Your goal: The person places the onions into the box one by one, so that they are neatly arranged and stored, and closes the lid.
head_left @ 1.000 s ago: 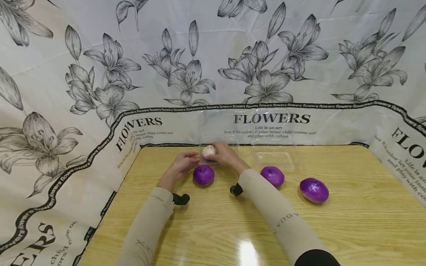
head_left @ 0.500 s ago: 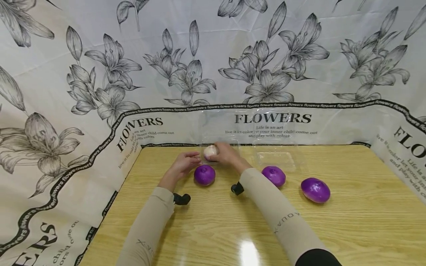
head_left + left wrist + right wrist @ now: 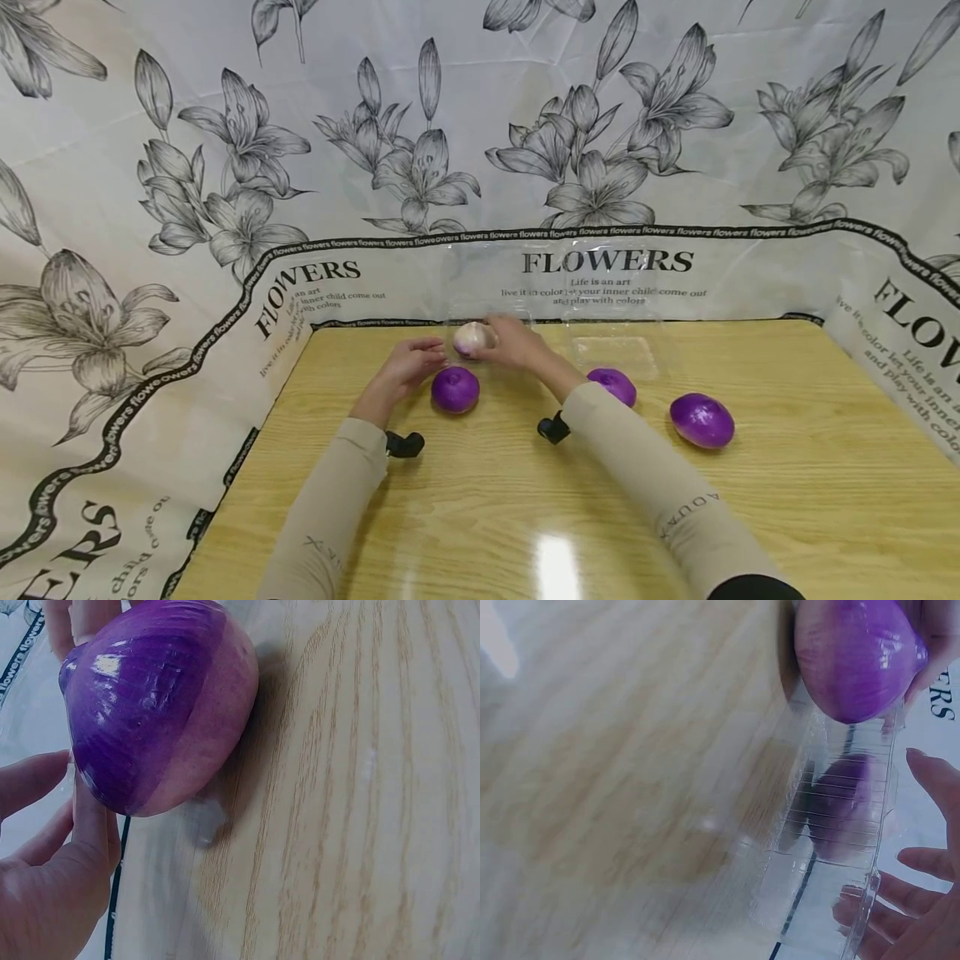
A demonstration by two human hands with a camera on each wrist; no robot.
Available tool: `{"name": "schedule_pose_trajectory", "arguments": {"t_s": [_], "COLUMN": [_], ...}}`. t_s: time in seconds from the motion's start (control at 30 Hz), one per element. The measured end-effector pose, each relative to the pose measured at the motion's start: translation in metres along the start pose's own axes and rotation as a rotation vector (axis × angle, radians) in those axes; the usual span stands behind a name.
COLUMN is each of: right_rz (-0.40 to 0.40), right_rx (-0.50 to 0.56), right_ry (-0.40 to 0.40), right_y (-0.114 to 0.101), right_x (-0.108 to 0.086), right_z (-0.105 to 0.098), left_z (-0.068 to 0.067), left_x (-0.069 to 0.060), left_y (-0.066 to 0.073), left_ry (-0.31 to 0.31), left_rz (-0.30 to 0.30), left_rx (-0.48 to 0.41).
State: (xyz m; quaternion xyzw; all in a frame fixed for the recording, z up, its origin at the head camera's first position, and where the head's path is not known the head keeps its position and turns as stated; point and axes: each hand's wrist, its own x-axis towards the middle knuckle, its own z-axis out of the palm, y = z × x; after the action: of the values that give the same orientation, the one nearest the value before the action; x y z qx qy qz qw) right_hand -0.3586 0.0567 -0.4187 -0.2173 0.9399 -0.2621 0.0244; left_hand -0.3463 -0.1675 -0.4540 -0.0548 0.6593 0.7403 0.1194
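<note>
A white-and-purple onion (image 3: 471,340) lies in a clear plastic container, seen through its ribbed wall (image 3: 855,802) in the right wrist view. Beside it on the right is my right hand (image 3: 513,343), its fingers (image 3: 919,859) spread and apart from the onion. My left hand (image 3: 408,365) is at the container's left side, fingers relaxed and holding nothing. A purple onion (image 3: 454,390) sits on the table in front of the container; in the left wrist view this onion (image 3: 150,705) partly hides the left fingers.
Another clear container (image 3: 615,354) stands open to the right. One purple onion (image 3: 617,385) is partly behind my right sleeve, and another (image 3: 702,421) lies farther right. A flower-printed cloth (image 3: 420,283) rises behind the wooden table (image 3: 480,517).
My right hand has loosened from the onion in the container, and its forearm has shifted a little to the right. The left hand has barely moved; the head view has shifted slightly.
</note>
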Motion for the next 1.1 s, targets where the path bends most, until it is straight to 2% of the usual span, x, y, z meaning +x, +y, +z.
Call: {"name": "schedule_pose_trajectory", "arguments": {"t_s": [0.13,0.4,0.8,1.1], "right_rz": [-0.044,-0.063,-0.099,-0.089], "right_rx": [-0.013,-0.066,-0.014,-0.019], "right_ry": [-0.002,-0.019,-0.014,-0.032], "right_y": [0.001,-0.001,-0.002,-0.005], "right_x": [-0.01,-0.034,-0.058,-0.076], "right_z": [-0.003,-0.012,-0.024,-0.026], "left_z": [-0.001,-0.002,-0.003,0.0], "left_x": [0.0,0.0,-0.001,-0.003], "left_y": [-0.001,-0.002,0.003,0.003], "left_ry": [0.004,-0.001,-0.002,-0.01], "left_rz": [-0.009,-0.006,-0.008,-0.021], "left_rx": [-0.002,-0.013,0.002,0.013]}}
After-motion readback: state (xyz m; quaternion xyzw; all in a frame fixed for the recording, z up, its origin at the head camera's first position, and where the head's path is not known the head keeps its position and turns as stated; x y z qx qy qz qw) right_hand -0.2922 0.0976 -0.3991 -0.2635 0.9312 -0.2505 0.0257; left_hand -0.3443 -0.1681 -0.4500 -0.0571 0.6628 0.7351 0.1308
